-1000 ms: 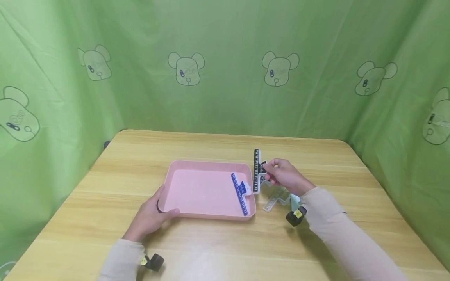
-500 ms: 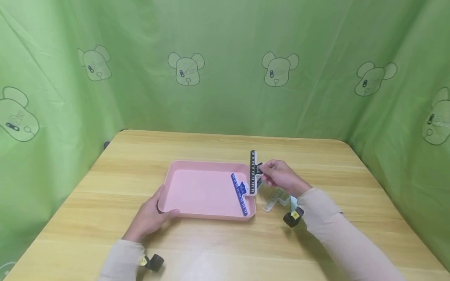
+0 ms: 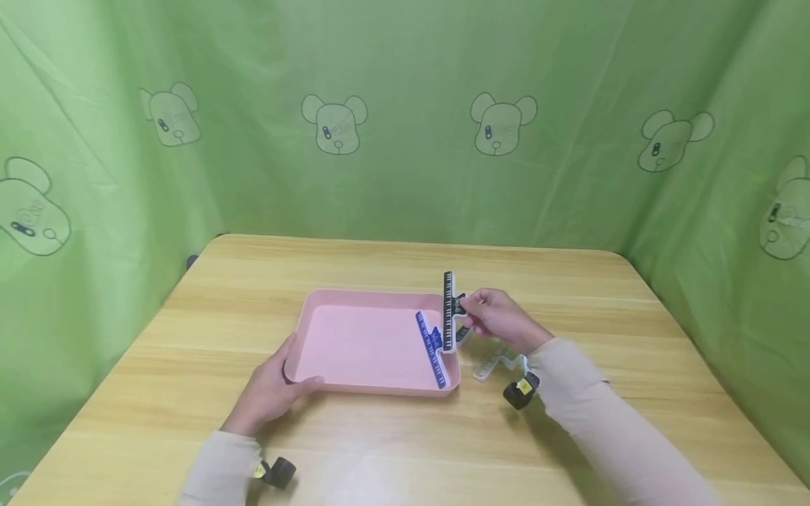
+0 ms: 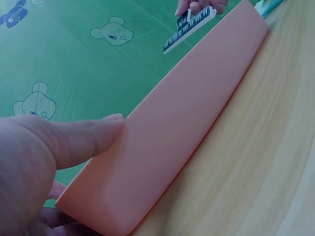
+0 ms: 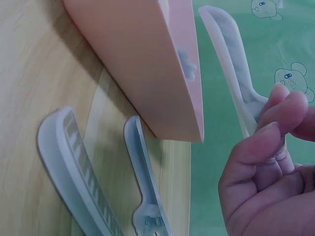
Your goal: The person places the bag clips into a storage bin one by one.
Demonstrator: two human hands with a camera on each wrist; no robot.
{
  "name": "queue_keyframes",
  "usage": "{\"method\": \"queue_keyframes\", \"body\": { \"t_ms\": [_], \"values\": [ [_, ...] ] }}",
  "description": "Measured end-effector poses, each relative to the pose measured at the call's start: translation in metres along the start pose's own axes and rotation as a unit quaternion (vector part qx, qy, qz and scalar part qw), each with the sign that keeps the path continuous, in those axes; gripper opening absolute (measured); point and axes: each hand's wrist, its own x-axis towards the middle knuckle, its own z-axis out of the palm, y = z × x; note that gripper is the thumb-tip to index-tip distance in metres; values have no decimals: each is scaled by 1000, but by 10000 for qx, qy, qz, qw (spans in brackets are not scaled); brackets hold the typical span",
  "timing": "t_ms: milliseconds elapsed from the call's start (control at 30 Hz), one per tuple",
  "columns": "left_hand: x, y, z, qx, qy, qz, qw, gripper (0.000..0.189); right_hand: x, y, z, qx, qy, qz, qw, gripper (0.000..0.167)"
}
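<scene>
In the head view, my right hand (image 3: pixel 506 322) pinches the handle of a black-and-white piano-key clip (image 3: pixel 448 309) between thumb and fingers. The clip is raised upright, overlapping the right end of a pink tray (image 3: pixel 354 344). Seen from the right wrist, the pale back of the held clip (image 5: pixel 227 49) stands beyond the tray's wall (image 5: pixel 133 64). My left hand (image 3: pixel 268 386) holds the tray's near left corner, its thumb (image 4: pixel 93 137) pressed against the outer wall in the left wrist view. A blue piano-key clip (image 3: pixel 432 351) lies inside the tray, near its right wall.
To the tray's right lie a pale clip (image 3: pixel 490 365) and a darker clip (image 3: pixel 465 334). The right wrist view shows a clip with olive key marks (image 5: pixel 83 172) beside a grey one (image 5: pixel 139 167). A green curtain (image 3: pixel 405 190) hangs behind the wooden table (image 3: pixel 380 450).
My right hand has moved left with the black clip, from just outside the tray's right wall to over that end. The left hand, the tray and the blue clip have stayed put.
</scene>
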Motion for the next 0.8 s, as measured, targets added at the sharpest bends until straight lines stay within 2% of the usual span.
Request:
{"method": "queue_keyframes", "body": {
  "t_ms": [167, 533, 800],
  "values": [
    [-1, 0, -1, 16, -4, -2, 10000, 103, 0, -2, 4, 99, -14, 17, 9999, 22],
    [-1, 0, 0, 10, 18, -10, 10000, 103, 3, -1, 8, -106, 8, 166, 9998, 24],
    [-1, 0, 0, 15, 8, -31, 10000, 102, 5, -2, 12, -59, -110, 115, 9999, 23]
  ]
}}
